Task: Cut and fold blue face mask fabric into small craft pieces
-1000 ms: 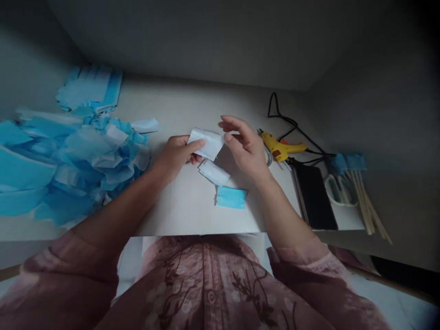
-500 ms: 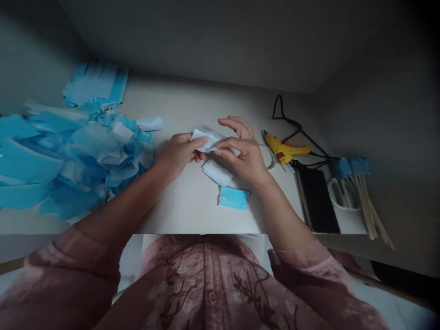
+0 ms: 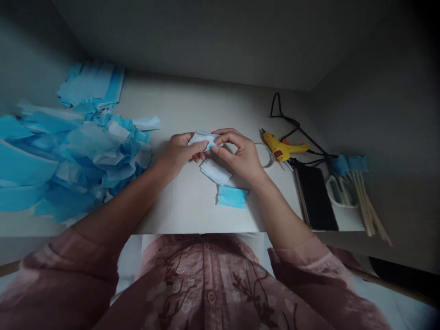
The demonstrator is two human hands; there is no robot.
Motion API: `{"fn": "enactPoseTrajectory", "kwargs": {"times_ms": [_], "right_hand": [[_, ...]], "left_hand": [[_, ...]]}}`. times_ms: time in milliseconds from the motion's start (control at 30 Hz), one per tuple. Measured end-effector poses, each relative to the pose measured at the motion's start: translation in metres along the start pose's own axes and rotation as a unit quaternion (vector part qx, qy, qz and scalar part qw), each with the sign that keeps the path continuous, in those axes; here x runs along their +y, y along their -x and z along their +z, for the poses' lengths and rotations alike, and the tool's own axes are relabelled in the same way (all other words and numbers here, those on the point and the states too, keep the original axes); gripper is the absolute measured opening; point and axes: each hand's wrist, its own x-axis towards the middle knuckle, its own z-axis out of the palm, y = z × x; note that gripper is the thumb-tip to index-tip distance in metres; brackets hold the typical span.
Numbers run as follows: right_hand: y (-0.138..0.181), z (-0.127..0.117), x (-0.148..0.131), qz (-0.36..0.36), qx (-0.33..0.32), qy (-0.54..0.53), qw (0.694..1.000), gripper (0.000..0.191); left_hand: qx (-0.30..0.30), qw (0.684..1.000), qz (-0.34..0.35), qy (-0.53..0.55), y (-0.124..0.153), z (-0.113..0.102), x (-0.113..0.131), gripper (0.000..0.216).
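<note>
Farthest to my left lies a loose heap of crumpled blue and white thin fabric pieces (image 3: 75, 158), with a flatter stack of blue and white sheets (image 3: 92, 85) behind it and a pale, narrow fabric strip (image 3: 147, 123) at its right edge. My left hand (image 3: 180, 153) grips the small white fabric piece with a blue reverse (image 3: 199, 138), thumb on top and fingers beneath, above the middle of the pale table (image 3: 185, 215). Under it lie a white folded rectangle (image 3: 215, 172) and, nearer me, a light blue rectangle (image 3: 232, 196). My right hand (image 3: 240, 156) pinches the held piece's right side between thumb and forefinger, where some blue shows. If my left thumb slackens, I think the fold could spring open or go crooked; pulling unevenly might crease such soft material.

Just beyond my right hand sit a pale ring-shaped roll (image 3: 271, 158) and a yellow glue gun (image 3: 287, 147) with a black cord (image 3: 292, 121). A careless swing that way could knock the gun or snag its cord; whether it is hot, I cannot tell. Farther right are a black phone (image 3: 315, 197), white-handled scissors (image 3: 340, 192) and blue-tipped wooden sticks (image 3: 365, 201), whose ends jut past the edge, so a bump might tip them off.
</note>
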Motion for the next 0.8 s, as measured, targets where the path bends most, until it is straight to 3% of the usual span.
{"fn": "enactPoseTrajectory", "kwargs": {"times_ms": [167,367,667,800], "right_hand": [[-0.0004,0.002,0.0026,0.031,0.017,-0.01,0.999,0.019],[-0.0003,0.0011,0.004,0.052,0.003,-0.028,0.998,0.057],[0.0005,0.0002,0.008,0.044,0.002,-0.005,0.999,0.059],[-0.0003,-0.0035,0.008,0.03,-0.026,-0.014,0.999,0.069]], "left_hand": [[-0.009,1.0,-0.004,0.008,0.0026,0.0024,0.0044,0.009],[-0.008,1.0,-0.011,0.012,0.0046,0.0028,0.0066,0.01],[-0.011,1.0,-0.016,0.004,0.0024,0.0032,0.006,0.015],[0.013,0.999,-0.01,-0.034,0.0024,0.0025,0.0066,0.016]]}}
